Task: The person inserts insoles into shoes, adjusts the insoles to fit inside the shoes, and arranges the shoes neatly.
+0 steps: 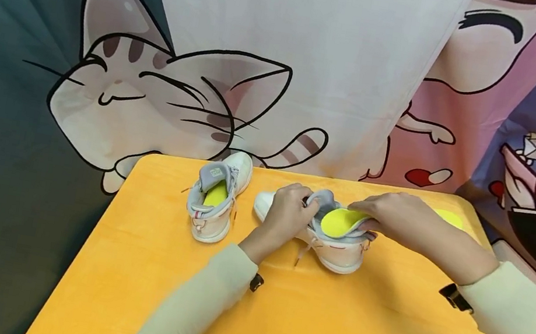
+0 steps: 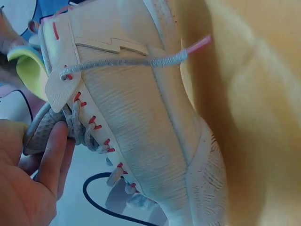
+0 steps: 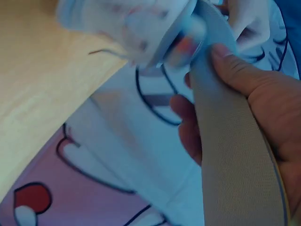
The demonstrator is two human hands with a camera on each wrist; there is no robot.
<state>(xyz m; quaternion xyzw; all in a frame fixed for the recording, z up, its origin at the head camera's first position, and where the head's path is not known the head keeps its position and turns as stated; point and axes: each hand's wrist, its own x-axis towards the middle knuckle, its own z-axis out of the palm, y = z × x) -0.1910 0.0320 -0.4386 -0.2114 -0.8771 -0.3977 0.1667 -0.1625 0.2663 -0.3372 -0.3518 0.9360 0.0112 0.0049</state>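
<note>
A pale sneaker lies with its toe to the left. My left hand pinches its grey tongue, seen close in the left wrist view beside the laces. With thumb and fingers, my right hand grips a long insole, yellow on top and grey beneath. The insole's rounded end sits in the shoe's opening. In the right wrist view the grey underside runs back past the palm, and yellow shows beyond the forearm in the head view.
Another matching sneaker stands to the left, toe toward the back, with a yellow insole inside. Both are on a yellow-covered table. A cloth backdrop with cartoon figures hangs right behind the table's far edge.
</note>
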